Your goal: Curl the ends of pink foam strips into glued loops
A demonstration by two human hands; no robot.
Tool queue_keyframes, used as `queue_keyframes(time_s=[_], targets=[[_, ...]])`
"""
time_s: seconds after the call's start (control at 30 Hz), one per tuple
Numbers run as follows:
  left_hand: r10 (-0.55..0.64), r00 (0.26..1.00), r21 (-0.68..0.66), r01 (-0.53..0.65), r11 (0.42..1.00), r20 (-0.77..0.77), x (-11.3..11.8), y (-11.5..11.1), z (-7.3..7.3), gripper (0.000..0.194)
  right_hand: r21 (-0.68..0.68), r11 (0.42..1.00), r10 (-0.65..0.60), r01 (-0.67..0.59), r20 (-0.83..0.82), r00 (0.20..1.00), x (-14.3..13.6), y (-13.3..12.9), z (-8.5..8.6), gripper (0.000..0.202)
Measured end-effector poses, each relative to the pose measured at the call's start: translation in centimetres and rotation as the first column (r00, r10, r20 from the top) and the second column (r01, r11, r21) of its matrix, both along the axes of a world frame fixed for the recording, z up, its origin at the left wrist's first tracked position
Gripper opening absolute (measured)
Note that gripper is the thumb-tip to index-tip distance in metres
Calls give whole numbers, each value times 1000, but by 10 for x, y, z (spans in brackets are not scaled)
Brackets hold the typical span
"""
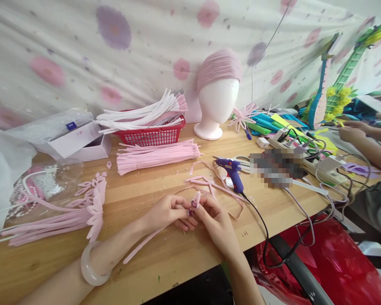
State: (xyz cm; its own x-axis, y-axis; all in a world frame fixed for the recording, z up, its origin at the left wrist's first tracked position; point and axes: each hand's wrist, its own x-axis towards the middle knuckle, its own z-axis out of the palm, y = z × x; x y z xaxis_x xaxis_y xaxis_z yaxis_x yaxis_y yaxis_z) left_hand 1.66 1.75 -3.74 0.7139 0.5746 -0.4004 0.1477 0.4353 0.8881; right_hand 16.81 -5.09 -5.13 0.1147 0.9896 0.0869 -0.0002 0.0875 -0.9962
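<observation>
Head: left hand (pixel 170 212) and right hand (pixel 215 220) hold pink stem (pixel 144 245) (tail leftward).

Hands (pixel 170 210) (pixel 216 218) close together, fingers bent

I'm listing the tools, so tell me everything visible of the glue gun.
The glue gun is purple-blue with red touches and looks plastic. It lies on the table, nozzle pointing left, a black cord drooping from its handle past the table edge. The right hand is clear of it; whether the scissors touch it is unclear.
</observation>
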Motion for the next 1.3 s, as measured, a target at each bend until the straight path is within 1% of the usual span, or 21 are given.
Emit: queue_keyframes(time_s=[0.13, 0.3, 0.53, 0.73, 0.93, 1.03, 1.1, 1.17, 1.23, 1.3], targets=[[11, 1000, -8, -11, 1000, 16, -1, 1, 0, 26, -14, 1000, 25, -24, 65, 998, 0, 0, -1, 30], [2, 999, -18, -1, 1000, 38, -2, 3, -1, 27, -43, 998, 50, -46, 95, 994, 0, 0, 0, 36], [4, 998, -4, -3, 1000, 61, -3, 2, -3, 22, -72, 996, 65, -54, 172, 983, -1, -1, 2, 36], [-1, 996, 14, 0, 1000, 86, -4, 0, -8, 20, -76, 996, 60, -46, 198, 978, 1, -2, 0, 43], [13, 995, 20, -15, 1000, 102, -2, -1, -7, 23, -101, 995, 23, -3, 190, 982, 3, -3, -4, 54], [1, 996, 45, -5, 999, 92, -1, -2, -6, 22, -112, 994, 3, 15, 154, 988, 5, -2, -3, 51], [-2, 997, 62, -3, 998, 79, 0, -4, -5, 23, -114, 993, -3, 13, 86, 996, 5, -1, -1, 46], [2, 998, 76, -7, 997, 63, 0, -5, -5, 24, -135, 991, -13, 5, -57, 998, 5, 0, 2, 43], [2, 999, 88, -6, 996, 45, 1, -7, -5, 25, -158, 987, -25, -11, -225, 974, 5, 0, 5, 41], [-3, 1000, 98, 0, 995, 31, 1, -8, -5, 26, -157, 987, -12, -38, -306, 952, 6, -1, 7, 39]])
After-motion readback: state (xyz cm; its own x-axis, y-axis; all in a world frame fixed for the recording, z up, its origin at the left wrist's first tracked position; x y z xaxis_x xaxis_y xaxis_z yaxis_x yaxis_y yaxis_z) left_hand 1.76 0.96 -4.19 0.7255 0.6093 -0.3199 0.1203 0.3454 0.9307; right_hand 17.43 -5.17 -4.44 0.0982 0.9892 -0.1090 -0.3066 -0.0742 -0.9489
